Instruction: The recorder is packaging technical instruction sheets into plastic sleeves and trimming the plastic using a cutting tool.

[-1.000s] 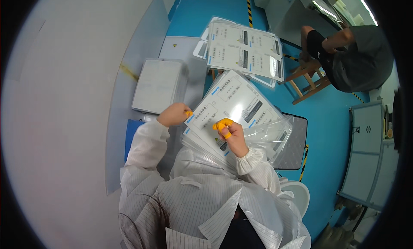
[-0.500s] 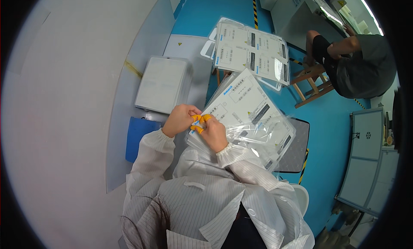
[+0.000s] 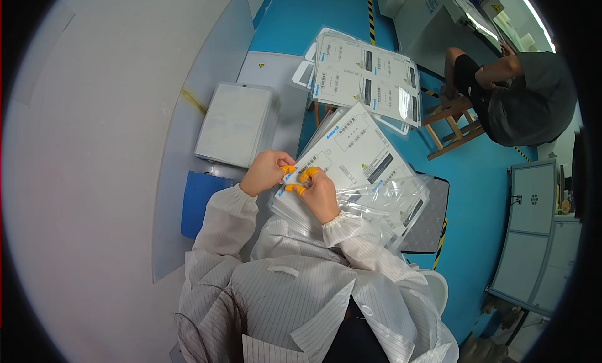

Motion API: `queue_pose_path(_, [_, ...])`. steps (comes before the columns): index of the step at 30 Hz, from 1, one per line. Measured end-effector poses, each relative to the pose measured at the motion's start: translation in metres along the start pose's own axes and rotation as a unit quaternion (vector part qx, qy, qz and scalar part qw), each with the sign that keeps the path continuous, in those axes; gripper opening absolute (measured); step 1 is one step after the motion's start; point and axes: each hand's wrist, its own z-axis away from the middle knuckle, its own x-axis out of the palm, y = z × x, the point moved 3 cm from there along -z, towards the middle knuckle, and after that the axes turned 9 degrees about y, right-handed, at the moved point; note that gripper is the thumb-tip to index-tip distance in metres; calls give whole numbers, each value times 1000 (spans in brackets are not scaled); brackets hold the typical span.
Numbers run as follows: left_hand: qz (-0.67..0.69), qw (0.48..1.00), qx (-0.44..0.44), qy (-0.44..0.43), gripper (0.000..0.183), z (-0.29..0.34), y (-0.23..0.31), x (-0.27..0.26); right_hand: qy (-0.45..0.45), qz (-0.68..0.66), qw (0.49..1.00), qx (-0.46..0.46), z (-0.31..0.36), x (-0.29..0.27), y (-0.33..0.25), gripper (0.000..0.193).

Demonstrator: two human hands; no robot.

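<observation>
A printed white sheet [image 3: 357, 143] lies on top of a fanned stack in front of me. My left hand [image 3: 266, 172] pinches its near left corner, with orange covers on the fingertips. My right hand [image 3: 320, 193], also in orange fingertip covers, is held over the same corner with fingers curled; what lies between them is too small to make out. Crumpled clear plastic film [image 3: 382, 197] spreads over the sheet's right part, beside my right wrist.
Another stack of printed sheets [image 3: 370, 74] lies beyond. To the left are a pale box-like stack [image 3: 235, 124] and a blue bin [image 3: 202, 203]. A person [image 3: 527, 99] sits by a wooden stool [image 3: 458, 128] at the right. A grey cabinet [image 3: 527, 231] stands further right.
My right hand has moved slightly right, away from my left hand, and its fingers have parted a little. The left hand stays at the corner. The top sheet has shifted slightly.
</observation>
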Motion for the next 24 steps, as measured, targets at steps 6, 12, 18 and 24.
queue_pose_path(6, [-4, 1000, 5, -23, 16, -1, -4, 3, 60, -23, 995, 75, -14, -18, 27, 25])
queue_pose_path(12, [-19, 1000, 13, -19, 16, -1, 3, 3, -40, -16, 999, -16, 7, 0, -9, 33])
queue_pose_path(18, [6, 999, -3, -35, 15, 2, 1, 3, 106, 33, 993, 46, -10, -22, 26, 23])
queue_pose_path(24, [-20, 999, 11, -31, 15, -2, 5, 5, -15, -13, 1000, 7, 5, -10, -8, 24])
